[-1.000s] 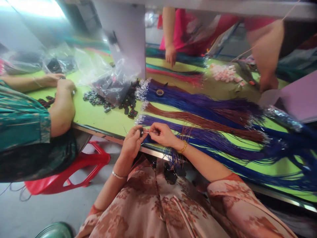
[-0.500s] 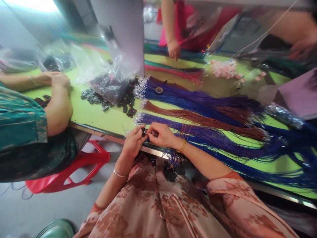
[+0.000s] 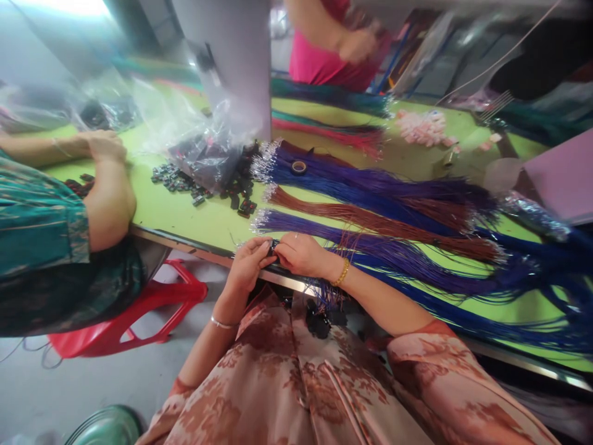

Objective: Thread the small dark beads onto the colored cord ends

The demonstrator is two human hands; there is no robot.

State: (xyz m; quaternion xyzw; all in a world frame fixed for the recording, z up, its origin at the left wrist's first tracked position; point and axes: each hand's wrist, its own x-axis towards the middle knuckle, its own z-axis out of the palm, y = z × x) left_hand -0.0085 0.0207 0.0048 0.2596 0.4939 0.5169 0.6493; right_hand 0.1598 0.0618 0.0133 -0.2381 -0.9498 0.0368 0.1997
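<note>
At the table's front edge, my left hand (image 3: 250, 264) is closed, thumb and fingers pinching a small black connector housing (image 3: 272, 247). My right hand (image 3: 303, 254) meets it from the right, its fingertips pressed together at the housing. They pinch what looks like a thin wire, mostly hidden by the fingers. Just behind my hands lies a bundle of purple wires (image 3: 315, 230) with silvery terminal ends. Beyond it are brown wires (image 3: 324, 208) and blue wires (image 3: 319, 191). Several black pieces (image 3: 324, 321) rest in my lap, under hanging wire ends.
Loose black housings (image 3: 180, 184) and a plastic bag (image 3: 208, 157) of them lie left of the wires. A tape roll (image 3: 298, 167) sits on the wires. A co-worker's arm (image 3: 111, 185) is at the left, by a red stool (image 3: 139, 309). Another person (image 3: 319, 55) stands across the table.
My right fingertips have moved in against the black housing, and the silvery tip between my hands is now hidden. The person across has raised their hand from the table.
</note>
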